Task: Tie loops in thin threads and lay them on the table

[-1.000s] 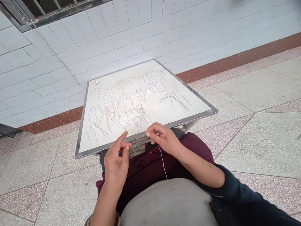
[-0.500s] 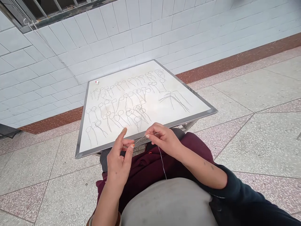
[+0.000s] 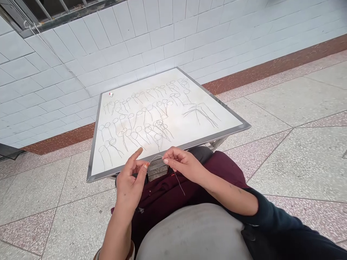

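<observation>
Nearest you, over the dark red cloth (image 3: 210,177) on your lap, your left hand (image 3: 128,187) pinches 1 end portion of a thin strand (image 3: 180,183) between the thumb and a bent finger, with the index finger raised away from it. Your right hand (image 3: 187,167), just beside it on the right, grasps the same strand between thumb and fingertips, and a loose tail hangs below that grip. Between your 2 hands the strand bows up in a shallow arc, near the board's near edge. The step in hand looks like bending or adjusting that short span (whether it already crosses itself at the fingertips is too fine to tell). From this hold, the next move calls for a light, steady pinch on the left and small guiding motions on the right, with the tail free of the cloth; too hard a pull could straighten the arc or slip it out of your fingers. Beyond your hands, the white board (image 3: 187,135) bears looped strands (image 3: 112,138) in loose rows, running from the near left to the far right, and mostly straight strands (image 3: 198,115) crossing on the right. At the far left corner sits 1 small white and red item (image 3: 111,94), with the tiled wall (image 3: 217,47) behind.
</observation>
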The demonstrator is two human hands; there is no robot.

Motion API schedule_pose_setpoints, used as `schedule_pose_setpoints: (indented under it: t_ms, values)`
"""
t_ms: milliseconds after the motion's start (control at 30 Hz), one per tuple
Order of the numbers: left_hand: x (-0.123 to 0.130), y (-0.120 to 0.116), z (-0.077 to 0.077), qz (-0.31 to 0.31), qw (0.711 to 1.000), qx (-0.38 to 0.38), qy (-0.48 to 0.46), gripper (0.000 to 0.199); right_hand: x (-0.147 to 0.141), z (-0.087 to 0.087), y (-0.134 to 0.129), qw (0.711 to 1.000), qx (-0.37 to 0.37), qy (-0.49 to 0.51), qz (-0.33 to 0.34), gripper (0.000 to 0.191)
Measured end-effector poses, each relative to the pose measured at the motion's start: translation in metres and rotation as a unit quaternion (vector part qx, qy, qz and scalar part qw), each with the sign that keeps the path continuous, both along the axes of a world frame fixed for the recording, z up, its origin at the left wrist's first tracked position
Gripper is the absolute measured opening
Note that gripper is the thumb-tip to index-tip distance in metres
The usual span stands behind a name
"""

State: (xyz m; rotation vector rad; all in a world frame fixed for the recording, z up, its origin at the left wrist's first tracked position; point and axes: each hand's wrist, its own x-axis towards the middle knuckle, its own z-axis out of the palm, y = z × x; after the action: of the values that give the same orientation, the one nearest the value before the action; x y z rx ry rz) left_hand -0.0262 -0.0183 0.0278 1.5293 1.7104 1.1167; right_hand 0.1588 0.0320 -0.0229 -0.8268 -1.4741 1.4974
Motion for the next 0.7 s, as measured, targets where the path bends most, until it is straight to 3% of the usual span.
schedule_pose_setpoints:
  t_ms: [233,567,700]
  values:
    - [0.003,0.006,0.005,-0.072,0.997,-0.013,0.028,0.044,-0.004,-0.001,-0.005,0.994,0.095,-0.056,-0.006,0.011]
    - [0.021,0.003,0.007,-0.039,0.999,0.025,0.016,0.043,-0.008,-0.001,-0.006,0.997,0.017,0.01,0.069,0.019]
    - [0.025,0.004,0.005,-0.024,0.998,0.034,0.043,0.044,-0.01,-0.001,-0.008,0.997,0.063,-0.009,0.032,0.018]
